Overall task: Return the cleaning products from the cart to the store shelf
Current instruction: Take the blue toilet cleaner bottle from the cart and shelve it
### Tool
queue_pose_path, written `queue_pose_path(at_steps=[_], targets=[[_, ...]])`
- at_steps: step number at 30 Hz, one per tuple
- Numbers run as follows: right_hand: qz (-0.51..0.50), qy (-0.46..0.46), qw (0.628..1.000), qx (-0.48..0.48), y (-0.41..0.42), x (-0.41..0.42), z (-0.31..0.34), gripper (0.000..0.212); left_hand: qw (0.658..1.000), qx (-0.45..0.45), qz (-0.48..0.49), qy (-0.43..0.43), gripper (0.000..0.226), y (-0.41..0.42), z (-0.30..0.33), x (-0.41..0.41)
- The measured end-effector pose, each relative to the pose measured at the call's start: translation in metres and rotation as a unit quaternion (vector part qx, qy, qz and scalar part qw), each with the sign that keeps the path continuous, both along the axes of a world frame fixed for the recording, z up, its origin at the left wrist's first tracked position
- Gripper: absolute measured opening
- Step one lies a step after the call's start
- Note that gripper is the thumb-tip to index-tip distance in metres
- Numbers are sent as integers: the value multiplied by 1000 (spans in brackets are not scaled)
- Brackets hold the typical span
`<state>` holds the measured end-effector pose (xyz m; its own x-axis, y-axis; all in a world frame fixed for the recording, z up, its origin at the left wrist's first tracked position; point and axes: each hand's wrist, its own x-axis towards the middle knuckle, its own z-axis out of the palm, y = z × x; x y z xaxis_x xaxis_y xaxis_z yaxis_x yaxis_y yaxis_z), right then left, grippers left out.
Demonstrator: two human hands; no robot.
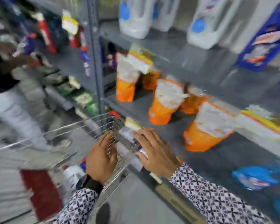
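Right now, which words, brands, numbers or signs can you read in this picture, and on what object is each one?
None can be read; motion blur smears everything.
Orange pouches: print blurred.
White jugs: labels blurred.
Blue bottle: label blurred.
Yellow shelf tags: unreadable.

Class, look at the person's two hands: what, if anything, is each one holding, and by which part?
Neither visibly grips anything. The left hand spreads open over the wire cart; the right hand lies flat at the cart's corner. Blur hides finer contact.

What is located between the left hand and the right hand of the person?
In the head view, the wire mesh corner of the metal cart lies between the left hand and right hand.
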<state>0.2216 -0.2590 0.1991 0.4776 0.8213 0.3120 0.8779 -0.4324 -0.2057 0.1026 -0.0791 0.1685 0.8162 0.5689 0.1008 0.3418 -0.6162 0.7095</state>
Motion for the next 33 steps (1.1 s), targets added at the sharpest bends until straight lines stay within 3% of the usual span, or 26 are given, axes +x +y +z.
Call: queue_pose_path(at_steps=[2,3,6,9,12,16,18,20,24,27,31,33], targets=[[24,98,993,-68,48,0,-37,68,988,-120,66,70,47,47,-47,-17],[33,152,983,-98,73,1,-56,70,966,-211,110,98,43,72,-71,-25],[42,281,939,-194,135,9,-110,75,863,-445,216,102,30,132,-141,-45],[23,367,884,-291,196,17,-174,76,794,-527,273,129,17,173,-212,-60],[-16,434,829,-353,238,18,-245,64,729,-602,282,162,5,190,-271,-59],[-94,482,773,-401,261,13,-329,54,648,-684,286,173,33,187,-336,-39],[-130,500,760,-394,266,9,-362,43,645,-689,277,179,32,182,-358,-32],[-162,529,745,-373,273,4,-395,35,620,-715,276,169,31,180,-378,-27],[-230,576,703,-346,285,-2,-433,48,593,-726,313,154,22,178,-402,-28],[-242,549,715,-360,296,-7,-443,60,585,-731,319,145,22,175,-412,-26],[-231,482,749,-393,302,-12,-431,52,616,-703,319,157,41,175,-404,-26],[-230,488,750,-382,300,-9,-418,50,637,-680,326,162,39,178,-392,-26]])
